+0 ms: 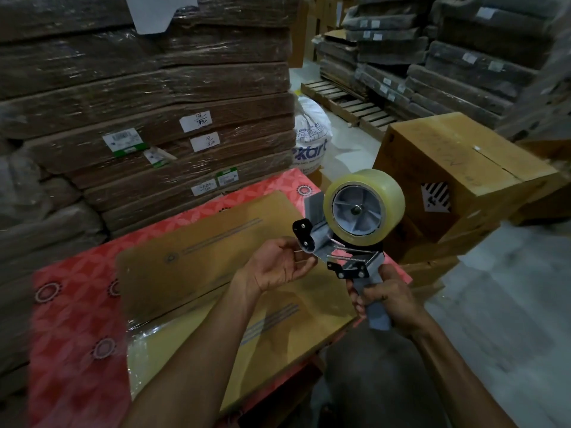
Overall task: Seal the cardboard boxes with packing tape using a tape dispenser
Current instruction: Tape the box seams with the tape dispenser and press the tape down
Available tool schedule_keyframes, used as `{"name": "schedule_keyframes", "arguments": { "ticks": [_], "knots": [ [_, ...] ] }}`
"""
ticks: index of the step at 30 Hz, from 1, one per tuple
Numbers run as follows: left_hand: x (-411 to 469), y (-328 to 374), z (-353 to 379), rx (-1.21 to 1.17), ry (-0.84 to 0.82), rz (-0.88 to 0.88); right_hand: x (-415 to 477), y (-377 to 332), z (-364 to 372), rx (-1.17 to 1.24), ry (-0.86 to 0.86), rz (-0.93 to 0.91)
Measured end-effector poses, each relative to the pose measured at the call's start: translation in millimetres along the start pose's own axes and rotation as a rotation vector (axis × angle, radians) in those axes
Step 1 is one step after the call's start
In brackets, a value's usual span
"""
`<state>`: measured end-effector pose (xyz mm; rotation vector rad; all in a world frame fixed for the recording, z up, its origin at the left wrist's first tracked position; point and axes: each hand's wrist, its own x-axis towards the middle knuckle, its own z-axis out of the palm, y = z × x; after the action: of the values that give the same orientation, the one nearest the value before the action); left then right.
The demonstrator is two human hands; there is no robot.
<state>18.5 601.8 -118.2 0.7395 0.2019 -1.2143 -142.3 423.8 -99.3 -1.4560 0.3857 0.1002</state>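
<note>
Sealing seemingly not begun: cardboard boxes lay flat on surface, 9 o'clock of tape dispenser. Handle sat wrapped in right hand; left hand half-curled at nose, grasp unclear.

Far edge of the surface is walled off by the wrapped cardboard stack. The right is blocked by stacked boxes; room is left above the flat box.
</note>
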Motion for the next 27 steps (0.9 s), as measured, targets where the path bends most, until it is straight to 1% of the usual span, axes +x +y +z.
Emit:
{"name": "schedule_keyframes", "arguments": {
  "ticks": [2, 7, 10, 15, 17, 19, 22, 24, 27],
  "knots": [
    [5.3, 4.5, -0.4, 0.0, 0.002, -0.018, 2.8, 3.1, -1.0, -0.021, 0.03, 0.01],
    [20.5, 15.6, 2.4, 0.165, 0.222, -0.003, 19.1, 4.8, -7.7, -0.08, 0.068, -0.018],
    [28.4, 26.0, 6.7, 0.378, 0.348, 0.068, 33.3, 2.1, -13.9, -0.114, 0.08, -0.053],
    [49.2, 68.2, 10.6, 0.75, 0.465, 0.254, 64.0, -4.6, -13.6, -0.199, 0.04, -0.133],
    [64.7, 87.9, 11.5, 0.872, 0.535, 0.265, 72.1, -6.8, -7.7, -0.206, 0.053, -0.122],
    [79.9, 103.5, 12.2, 0.946, 0.61, 0.256, 79.4, -5.3, -1.9, -0.219, 0.078, -0.102],
    [94.0, 129.2, 10.2, 1.074, 0.661, 0.285, 87.5, -2.3, -0.5, -0.214, 0.105, -0.083],
    [95.3, 150.4, 3.1, 1.113, 0.714, 0.349, 89.2, 0.8, -3.6, -0.227, 0.119, -0.064],
    [100.2, 176.9, -3.9, 1.242, 0.654, 0.425, 91.5, 9.6, -7.7, -0.273, 0.167, -0.019]
  ]
}}
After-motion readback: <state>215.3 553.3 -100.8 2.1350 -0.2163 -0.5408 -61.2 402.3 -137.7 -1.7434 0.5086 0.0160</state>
